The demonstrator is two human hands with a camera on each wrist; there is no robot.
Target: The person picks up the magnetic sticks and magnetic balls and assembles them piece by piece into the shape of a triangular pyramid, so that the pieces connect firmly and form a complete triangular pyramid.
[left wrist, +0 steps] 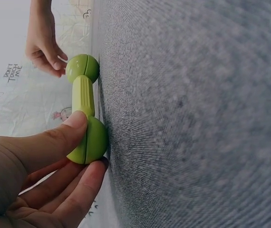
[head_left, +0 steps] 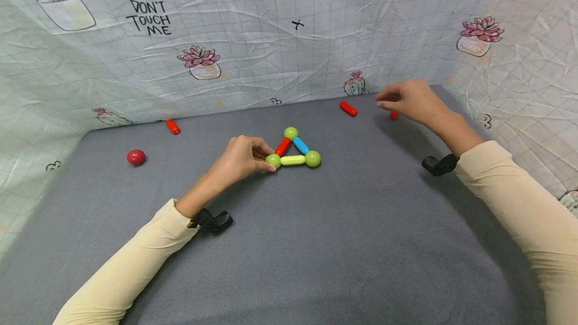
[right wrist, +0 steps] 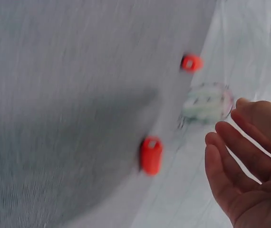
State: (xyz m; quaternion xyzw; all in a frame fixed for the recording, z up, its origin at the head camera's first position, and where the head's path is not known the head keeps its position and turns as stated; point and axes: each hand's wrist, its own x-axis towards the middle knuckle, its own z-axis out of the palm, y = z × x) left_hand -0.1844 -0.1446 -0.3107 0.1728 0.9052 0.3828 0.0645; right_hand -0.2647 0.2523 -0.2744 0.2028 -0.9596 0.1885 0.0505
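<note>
**Left hand on the triangle, right hand over a red rod**

On the grey mat [head_left: 316,245] lies a flat triangle of rods and balls. The left hand [head_left: 239,157] pinches its near-left green ball [head_left: 273,160], thumb and fingers clamped on it; the left wrist view shows this close up, the thumb on top and a fingertip below the ball, with the yellow-green rod [left wrist: 83,95] running to the second green ball [left wrist: 82,68]. Only the head view shows the whole figure: the red rod [head_left: 282,146], the blue rod [head_left: 300,145] and the top green ball [head_left: 291,133].

The right hand [head_left: 408,99] hovers near the far edge over a small red rod [head_left: 394,115], mostly hidden there. The right wrist view shows that rod [right wrist: 150,155] free on the mat, the fingers [right wrist: 230,161] loosely apart, holding nothing.

Elsewhere lie another red rod [head_left: 348,109], a third by the backdrop [head_left: 173,126], and a red ball [head_left: 136,157] at the left.
</note>
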